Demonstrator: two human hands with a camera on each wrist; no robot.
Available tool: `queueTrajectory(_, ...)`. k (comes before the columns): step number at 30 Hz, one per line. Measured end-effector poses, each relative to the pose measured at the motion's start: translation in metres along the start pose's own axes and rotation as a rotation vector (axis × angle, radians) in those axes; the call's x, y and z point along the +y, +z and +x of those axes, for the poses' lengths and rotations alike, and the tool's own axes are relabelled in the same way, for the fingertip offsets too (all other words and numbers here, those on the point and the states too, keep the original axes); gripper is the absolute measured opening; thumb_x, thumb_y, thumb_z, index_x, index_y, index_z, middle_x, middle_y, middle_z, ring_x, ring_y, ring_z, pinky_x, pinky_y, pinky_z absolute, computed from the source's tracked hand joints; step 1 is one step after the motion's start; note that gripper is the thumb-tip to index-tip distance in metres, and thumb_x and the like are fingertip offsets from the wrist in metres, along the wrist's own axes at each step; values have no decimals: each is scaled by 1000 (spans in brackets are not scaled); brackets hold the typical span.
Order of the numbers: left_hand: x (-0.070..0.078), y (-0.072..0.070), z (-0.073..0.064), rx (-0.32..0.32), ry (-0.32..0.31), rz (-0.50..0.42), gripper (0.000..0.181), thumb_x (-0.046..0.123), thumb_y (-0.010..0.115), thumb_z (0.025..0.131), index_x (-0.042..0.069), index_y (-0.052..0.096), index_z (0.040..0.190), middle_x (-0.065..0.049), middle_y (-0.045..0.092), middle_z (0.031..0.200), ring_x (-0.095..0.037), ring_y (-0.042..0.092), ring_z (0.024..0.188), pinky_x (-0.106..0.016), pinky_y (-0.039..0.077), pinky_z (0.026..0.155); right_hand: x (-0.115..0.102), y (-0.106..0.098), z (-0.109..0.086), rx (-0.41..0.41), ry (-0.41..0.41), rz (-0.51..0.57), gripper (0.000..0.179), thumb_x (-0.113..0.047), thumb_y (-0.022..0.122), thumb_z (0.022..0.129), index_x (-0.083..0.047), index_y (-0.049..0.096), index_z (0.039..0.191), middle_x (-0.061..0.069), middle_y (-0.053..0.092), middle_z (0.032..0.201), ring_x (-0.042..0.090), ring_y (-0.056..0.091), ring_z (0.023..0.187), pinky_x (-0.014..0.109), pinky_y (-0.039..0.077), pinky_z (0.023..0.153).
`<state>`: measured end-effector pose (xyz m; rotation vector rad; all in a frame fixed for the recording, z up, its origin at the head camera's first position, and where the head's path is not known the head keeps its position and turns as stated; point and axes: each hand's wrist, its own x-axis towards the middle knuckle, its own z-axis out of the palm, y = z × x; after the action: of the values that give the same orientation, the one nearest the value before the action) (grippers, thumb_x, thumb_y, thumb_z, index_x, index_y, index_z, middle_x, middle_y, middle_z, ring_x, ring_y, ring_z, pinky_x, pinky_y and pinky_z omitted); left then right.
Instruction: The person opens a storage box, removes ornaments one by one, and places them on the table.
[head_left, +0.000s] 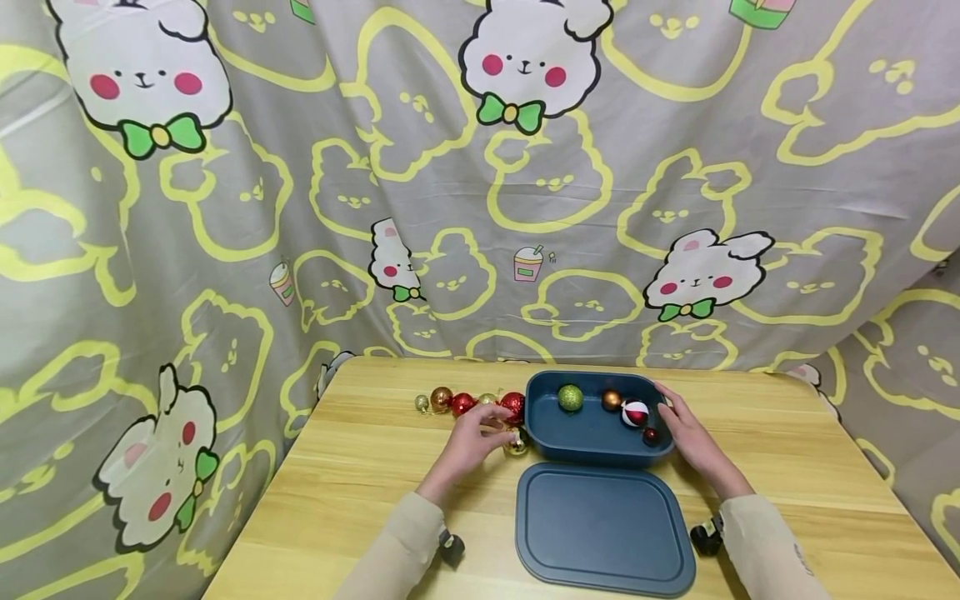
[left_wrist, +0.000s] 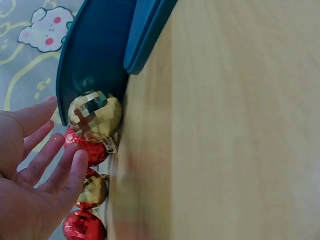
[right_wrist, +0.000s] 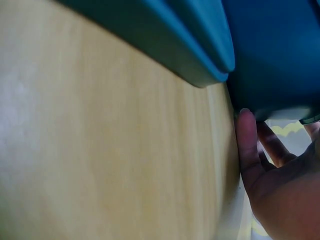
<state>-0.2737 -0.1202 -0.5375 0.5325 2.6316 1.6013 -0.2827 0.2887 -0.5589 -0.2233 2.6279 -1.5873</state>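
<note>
A grey curtain [head_left: 450, 75] fills the background, printed with yellow outlines, white rabbits in green bows and pink drink cups [head_left: 528, 263], whose green label patches are too small to read. In front stands a wood-grain table [head_left: 322, 508]. On it sits an uncovered dark blue box [head_left: 566, 432], with its matching lid [head_left: 603, 525] lying flat just on the near side. The right sleeve [head_left: 761, 537] bears a small dark mark [head_left: 802, 560], too small to make out; the left sleeve [head_left: 405, 529] is the same beige. The right hand [head_left: 692, 437] is unclenched, its fingers fairly straight and laid against the box's right end. The left hand [head_left: 476, 437] is partly open, fingers gently bent and thumb parted from them, beside a faceted gold bauble [left_wrist: 95, 117] at the box's left end; it grips nothing, and the wrist view shows a gap between thumb and bauble. A large red bauble [head_left: 513, 406] lies just behind that one. Inside the box are a red-and-white striped bauble [head_left: 635, 413], a green glittery bauble [head_left: 570, 397], a copper bauble [head_left: 611, 401] and a little dark red bauble [head_left: 651, 436]. Smallest of the row outside is a gold bauble [head_left: 422, 402] at its far left.
</note>
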Motion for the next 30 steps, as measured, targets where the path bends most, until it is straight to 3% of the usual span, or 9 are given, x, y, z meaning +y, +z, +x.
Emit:
queueTrajectory(5,9,-1,7,30,48,1,35,16,79,93,4,69,125,-15,68,125,-36,68,111,-38,61,92,0,-1,0,10,-3,-6,62,-40,29,115,-10,13,167,32,11,168,58,23,147,76,19,117)
queueTrajectory(11,26,6,17,45,125,21,38,17,78,94,5,68,129,-15,68,125,-30,69,105,-29,60,85,1,2,-2,5,5,-9,62,-40,29,115,-10,13,167,31,10,169,59,22,148,77,19,117)
queueTrajectory(17,44,30,29,-17,195,3,37,20,74,98,10,67,133,-13,67,124,-35,68,110,-27,59,87,1,3,-3,2,20,-10,63,-42,29,115,-11,13,167,31,11,169,59,23,148,77,19,117)
queueTrajectory(23,58,55,45,-76,221,16,37,24,72,99,11,66,133,-17,66,124,-37,67,111,-27,58,89,-1,2,-2,10,14,-12,63,-42,29,115,-11,13,167,30,11,169,59,21,148,77,18,118)
queueTrajectory(30,67,80,66,-125,178,89,39,26,72,99,16,64,136,-11,65,130,-24,68,113,-27,58,93,1,0,0,11,4,-5,63,-41,29,115,-10,14,167,30,10,169,59,20,149,77,17,118)
